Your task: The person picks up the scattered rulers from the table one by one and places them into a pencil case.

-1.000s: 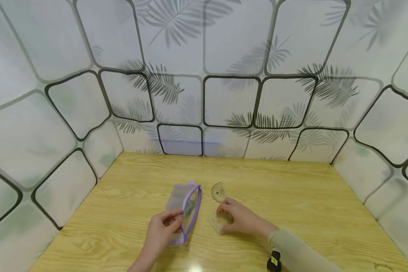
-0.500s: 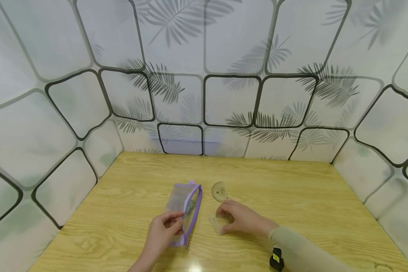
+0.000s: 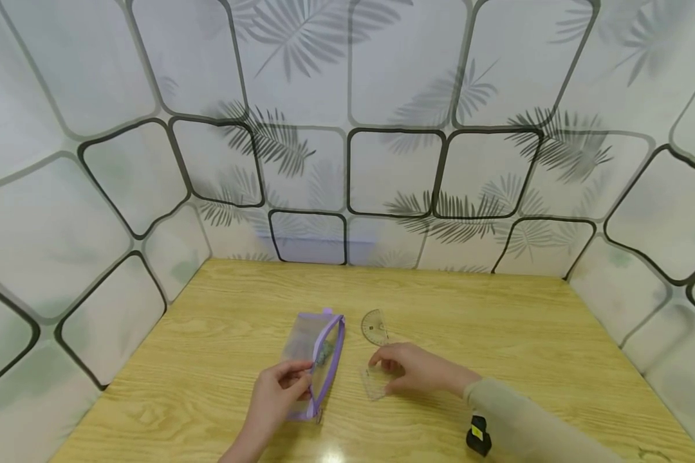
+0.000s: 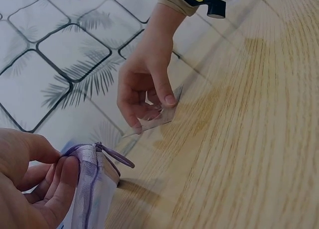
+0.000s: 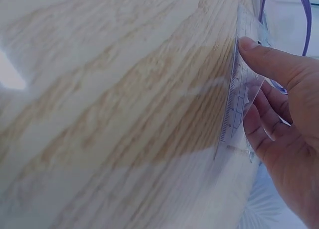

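We hold the purple-trimmed mesh pencil pouch (image 3: 315,360) with our left hand (image 3: 278,389), fingers and thumb pinching its zipper edge at the near end while it lies on the wooden table (image 3: 498,334). Our right hand (image 3: 411,373) pinches a clear plastic ruler (image 3: 373,384) just right of the pouch, thumb on one face and fingertips (image 4: 169,98) on the other, lifting one edge off the table so it stands tilted. A small clear protractor (image 3: 374,327) lies flat on the table just beyond the right hand, near the pouch's far end. A dark item shows through the mesh inside the pouch; we cannot tell what.
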Motion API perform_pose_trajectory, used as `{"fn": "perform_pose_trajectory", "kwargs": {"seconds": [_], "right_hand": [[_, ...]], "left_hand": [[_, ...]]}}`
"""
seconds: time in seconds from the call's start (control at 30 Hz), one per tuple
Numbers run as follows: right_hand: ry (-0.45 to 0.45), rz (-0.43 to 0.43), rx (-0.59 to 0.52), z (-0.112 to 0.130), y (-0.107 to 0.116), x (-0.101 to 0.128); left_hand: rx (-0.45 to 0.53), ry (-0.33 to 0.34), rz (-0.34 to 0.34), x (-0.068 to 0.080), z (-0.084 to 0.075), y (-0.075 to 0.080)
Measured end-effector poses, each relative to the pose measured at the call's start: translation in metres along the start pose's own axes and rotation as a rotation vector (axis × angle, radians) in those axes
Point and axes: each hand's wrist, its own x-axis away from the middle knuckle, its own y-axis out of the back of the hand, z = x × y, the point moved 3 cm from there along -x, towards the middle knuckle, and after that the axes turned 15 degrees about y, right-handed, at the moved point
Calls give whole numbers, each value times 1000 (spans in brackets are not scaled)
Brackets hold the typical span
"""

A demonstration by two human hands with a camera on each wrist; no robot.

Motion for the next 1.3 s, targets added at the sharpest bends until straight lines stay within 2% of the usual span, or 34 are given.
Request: {"fn": "perform_pose_trajectory", "kwargs": {"seconds": [0.3, 0.57, 1.17, 1.3], "right_hand": [[-14, 37, 46, 0, 4, 3], [-20, 30, -34, 0, 6, 8], [-5, -14, -78, 7, 14, 11], [-29, -36, -119, 8, 15, 11]], "left_hand": [[0, 3, 0, 0, -1, -1], [1, 4, -7, 0, -1, -1], [-2, 14, 1, 1, -2, -1], [3, 13, 0, 1, -2, -2]]}}
